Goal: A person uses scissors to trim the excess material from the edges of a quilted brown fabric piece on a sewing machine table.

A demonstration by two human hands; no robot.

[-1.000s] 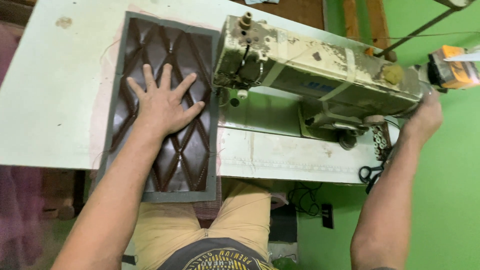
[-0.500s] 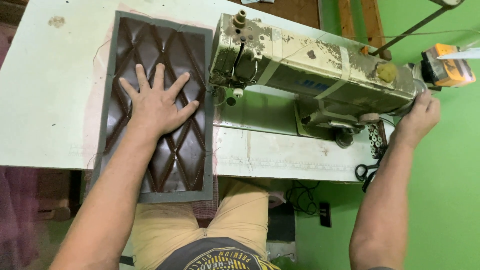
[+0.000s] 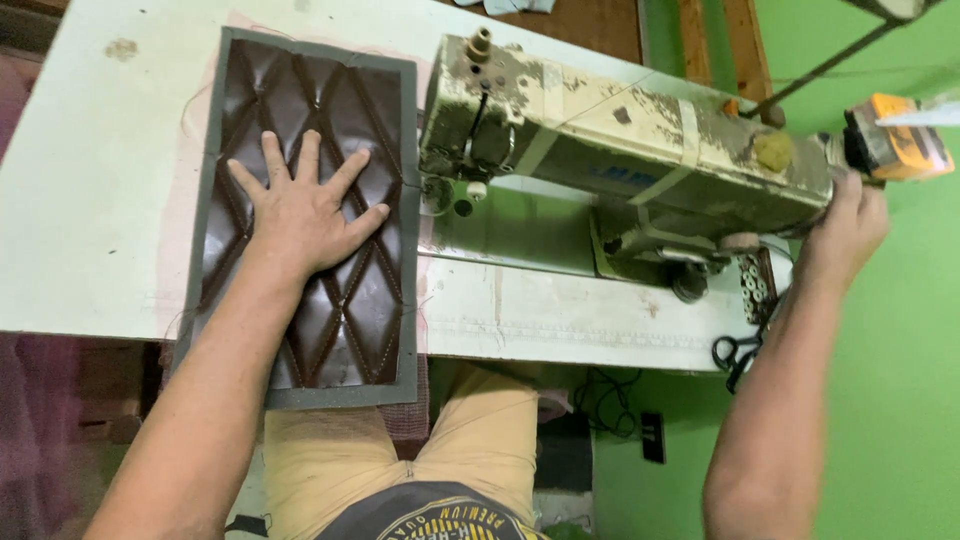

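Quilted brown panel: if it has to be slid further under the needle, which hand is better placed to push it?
Left, probably. The left hand lies flat with fingers spread on the quilted brown panel, beside the sewing machine's needle end. The right hand is far off at the machine's other end.

- White table point(image 3: 90, 200) fills the frame's left and centre.
- Brown quilted panel point(image 3: 310, 130) lies on it, left of centre.
- Worn sewing machine point(image 3: 620, 150) stands at upper right.
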